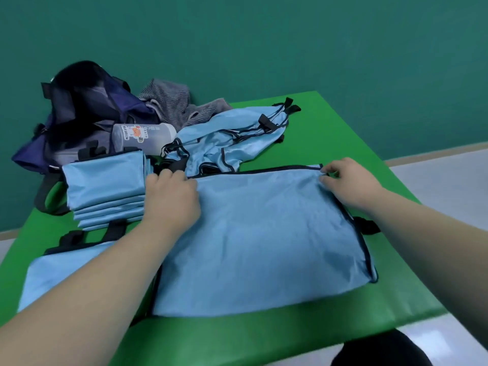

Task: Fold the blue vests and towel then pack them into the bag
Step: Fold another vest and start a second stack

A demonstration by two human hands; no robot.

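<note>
Head view: pinching the spread vest [264,233] at its far corners, right hand [348,182] plainly, left hand [171,198] apparently, keeping the hem taut for folding squarely.

Bottle [144,134] label unreadable; left forearm [92,281] covers part of flat vest [264,233].

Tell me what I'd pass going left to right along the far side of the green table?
First the dark bag → clear bottle lying on its side → heap of unfolded blue vests. The grey towel overlaps the bottle, so I left it out.
</note>
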